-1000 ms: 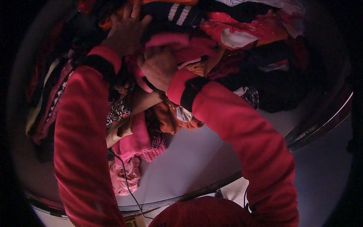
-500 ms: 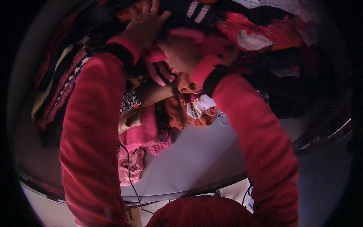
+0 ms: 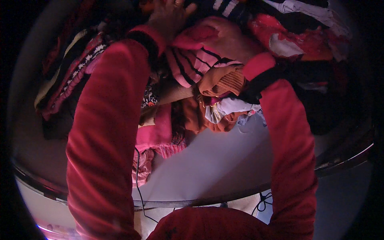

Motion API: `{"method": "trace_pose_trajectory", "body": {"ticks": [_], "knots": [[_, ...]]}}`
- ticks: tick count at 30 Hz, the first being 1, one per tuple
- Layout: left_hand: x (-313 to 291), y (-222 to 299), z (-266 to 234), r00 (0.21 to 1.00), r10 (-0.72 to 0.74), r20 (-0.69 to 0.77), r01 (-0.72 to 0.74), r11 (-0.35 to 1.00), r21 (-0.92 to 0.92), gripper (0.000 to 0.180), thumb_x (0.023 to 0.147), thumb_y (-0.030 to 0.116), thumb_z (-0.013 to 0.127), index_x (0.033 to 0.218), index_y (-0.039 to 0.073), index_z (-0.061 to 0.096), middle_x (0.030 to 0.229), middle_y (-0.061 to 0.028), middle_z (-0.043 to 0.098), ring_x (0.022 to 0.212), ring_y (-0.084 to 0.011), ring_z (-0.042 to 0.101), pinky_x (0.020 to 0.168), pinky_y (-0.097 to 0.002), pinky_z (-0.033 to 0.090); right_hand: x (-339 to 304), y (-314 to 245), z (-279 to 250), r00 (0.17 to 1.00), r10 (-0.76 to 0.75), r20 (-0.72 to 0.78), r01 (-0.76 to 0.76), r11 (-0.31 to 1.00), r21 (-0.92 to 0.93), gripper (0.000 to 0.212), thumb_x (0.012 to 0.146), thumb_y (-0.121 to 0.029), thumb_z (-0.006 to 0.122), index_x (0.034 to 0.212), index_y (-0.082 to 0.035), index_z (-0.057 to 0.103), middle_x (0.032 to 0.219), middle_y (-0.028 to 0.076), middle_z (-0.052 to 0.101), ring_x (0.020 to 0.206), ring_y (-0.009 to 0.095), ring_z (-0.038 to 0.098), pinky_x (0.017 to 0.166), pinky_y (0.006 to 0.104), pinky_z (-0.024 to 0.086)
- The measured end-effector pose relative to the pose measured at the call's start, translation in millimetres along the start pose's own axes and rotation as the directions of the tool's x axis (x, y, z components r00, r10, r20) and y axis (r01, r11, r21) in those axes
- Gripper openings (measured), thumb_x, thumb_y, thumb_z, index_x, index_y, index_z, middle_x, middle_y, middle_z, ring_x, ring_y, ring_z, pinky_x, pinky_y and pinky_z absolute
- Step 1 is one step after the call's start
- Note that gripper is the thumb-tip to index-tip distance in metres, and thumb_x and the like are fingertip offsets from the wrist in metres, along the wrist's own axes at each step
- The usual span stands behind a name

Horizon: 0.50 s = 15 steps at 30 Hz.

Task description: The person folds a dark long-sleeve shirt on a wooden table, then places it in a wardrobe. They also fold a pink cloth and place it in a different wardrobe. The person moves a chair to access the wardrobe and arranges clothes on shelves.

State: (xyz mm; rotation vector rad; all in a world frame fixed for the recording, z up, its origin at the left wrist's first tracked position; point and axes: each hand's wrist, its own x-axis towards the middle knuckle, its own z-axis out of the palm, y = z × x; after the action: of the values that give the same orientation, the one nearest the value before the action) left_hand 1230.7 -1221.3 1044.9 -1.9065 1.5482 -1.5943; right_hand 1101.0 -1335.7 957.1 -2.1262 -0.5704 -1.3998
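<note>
At the top edge my left hand [image 3: 170,16] rests on dark cloth in the clothes pile, fingers spread, a ring on one; its fingertips run out of view. My right hand [image 3: 242,42] lies over a pink garment with black stripes [image 3: 194,66]. Blur and cloth hide its fingers, so I cannot tell whether they grip. Just below it are a rust-brown ribbed knit [image 3: 224,82] and a white cloth [image 3: 230,106]. Between my forearms lie a tan piece [image 3: 174,94] and a bright pink cloth [image 3: 158,124].
Striped clothes [image 3: 72,76] lie at the left. A red garment with a white patch [image 3: 286,42] and dark clothes [image 3: 320,100] are at the right. The grey table [image 3: 208,168] curves along its near edge, with a thin black cord [image 3: 139,176] hanging over it.
My right hand has moved right, away from my left hand, and more of the striped pink garment and brown knit shows. My left hand stays on the dark cloth; the view has shifted slightly.
</note>
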Motion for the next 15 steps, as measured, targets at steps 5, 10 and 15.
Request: {"method": "trace_pose_trajectory", "body": {"ticks": [5, 10, 15], "knots": [[2, -3, 0, 0.998, 0.019, 0.054, -0.023, 0.996, 0.091, 0.04, 0.092, 0.032, 0.03, 0.13, 0.021, 0.037, 0.142, -0.0205, 0.013, 0.127, -0.0448, 0.018, 0.099, -0.0604, 0.018, -4, -15, -15, 0.976, 0.213, 0.037, -0.213, 0.911, 0.353, 0.039, 0.073, -0.006, 0.064, 0.109, -0.001, 0.052, 0.104, 0.008, 0.058, 0.094, 0.014, 0.055, 0.083, 0.0265, 0.044], [2, -4, 11, 0.995, -0.014, 0.097, 0.011, 0.999, 0.031, 0.04, 0.091, 0.032, 0.031, 0.129, 0.022, 0.037, 0.142, -0.0192, 0.014, 0.128, -0.0448, 0.016, 0.099, -0.0612, 0.016, -14, -28, -31, 0.846, 0.532, 0.014, -0.505, 0.794, 0.338, 0.041, 0.076, -0.003, 0.063, 0.115, -0.001, 0.05, 0.107, 0.005, 0.056, 0.097, 0.012, 0.053, 0.087, 0.0248, 0.042], [-5, 7, 3, 0.998, 0.066, -0.01, -0.064, 0.99, 0.126, 0.044, 0.085, 0.034, 0.041, 0.126, 0.018, 0.039, 0.139, -0.0214, 0.02, 0.125, -0.0426, 0.023, 0.094, -0.0606, 0.022, -11, -12, -27, 0.916, 0.4, -0.033, -0.327, 0.793, 0.515, 0.039, 0.078, -0.007, 0.063, 0.114, -0.001, 0.05, 0.105, 0.005, 0.057, 0.094, 0.012, 0.054, 0.086, 0.0258, 0.043]]}}
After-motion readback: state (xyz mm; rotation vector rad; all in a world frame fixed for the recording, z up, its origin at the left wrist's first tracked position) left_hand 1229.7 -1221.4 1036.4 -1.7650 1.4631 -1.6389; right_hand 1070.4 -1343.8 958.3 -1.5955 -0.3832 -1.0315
